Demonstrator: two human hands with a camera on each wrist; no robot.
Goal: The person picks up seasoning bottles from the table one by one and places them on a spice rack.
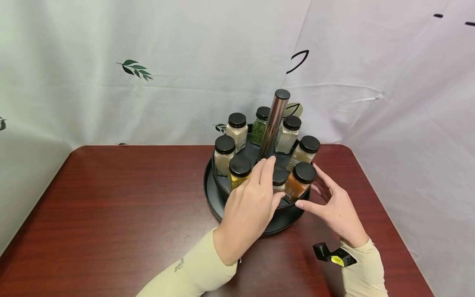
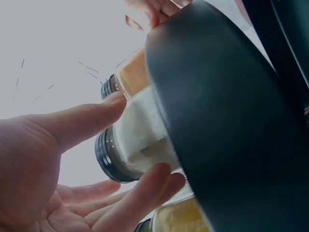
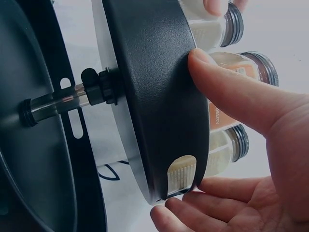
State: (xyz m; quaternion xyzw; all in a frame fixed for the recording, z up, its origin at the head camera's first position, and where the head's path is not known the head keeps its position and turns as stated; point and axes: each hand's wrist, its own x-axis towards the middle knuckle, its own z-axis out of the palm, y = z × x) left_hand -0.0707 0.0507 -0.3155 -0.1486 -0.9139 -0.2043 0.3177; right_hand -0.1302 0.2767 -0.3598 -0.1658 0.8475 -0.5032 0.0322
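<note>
A round black two-tier spice rack (image 1: 215, 206) stands on the table with several black-capped spice jars on its upper tray (image 3: 154, 82). My left hand (image 1: 246, 206) reaches over the front, its thumb and fingers on either side of a jar of whitish powder (image 2: 142, 128). Its cap (image 1: 280, 175) shows just past the fingers. Beside it stands a jar of orange spice (image 1: 295, 187); a jar with yellow contents (image 1: 237, 181) is on the other side. My right hand (image 1: 335, 208) holds the upper tray's right side, thumb at the rim and fingers along the wall.
A dark pole (image 1: 274, 123) rises from the rack's middle. Jars of green herbs (image 1: 258, 133) and pale powder (image 1: 237, 136) stand at the back. The reddish-brown wooden table (image 1: 122, 206) meets a white curtain (image 1: 167, 103) with leaf prints.
</note>
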